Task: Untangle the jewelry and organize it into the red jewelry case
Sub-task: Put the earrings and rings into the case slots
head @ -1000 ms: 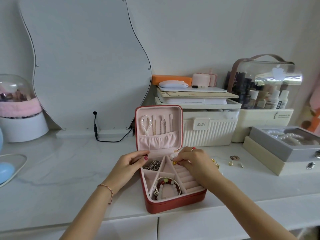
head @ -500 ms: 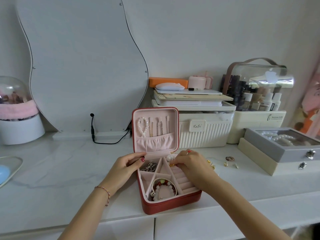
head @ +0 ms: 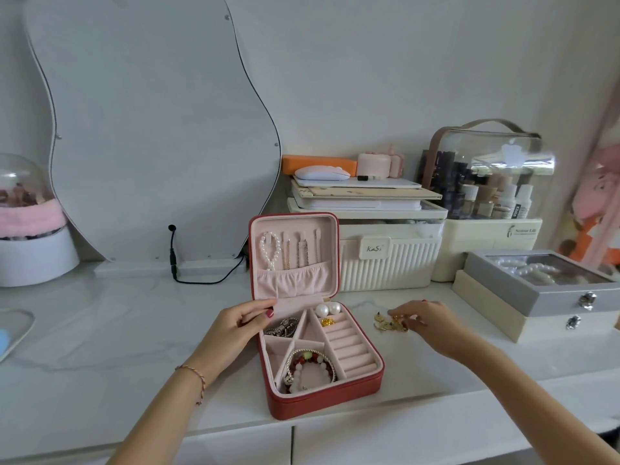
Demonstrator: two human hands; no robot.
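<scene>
**Right hand at the loose gold jewelry**

Left hand (head: 240, 325) holds the open red jewelry case (head: 322, 402) by its near-left edge. Right hand (head: 427, 318) pinches tangled gold jewelry (head: 385, 323) on the counter (head: 117, 330), just right of the case. 2 pearl earrings (head: 328, 309) sit inside.

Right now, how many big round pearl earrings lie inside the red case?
2. Both pearl earrings sit side by side, touching, at the back of the red case, above the ring rolls. More could be hidden under other pieces.

The open jewelry case (head: 322, 396) sits on the counter (head: 100, 330). Loose earrings (head: 389, 323) lie right of it. A ribbed box (head: 389, 263) stands behind.
</scene>
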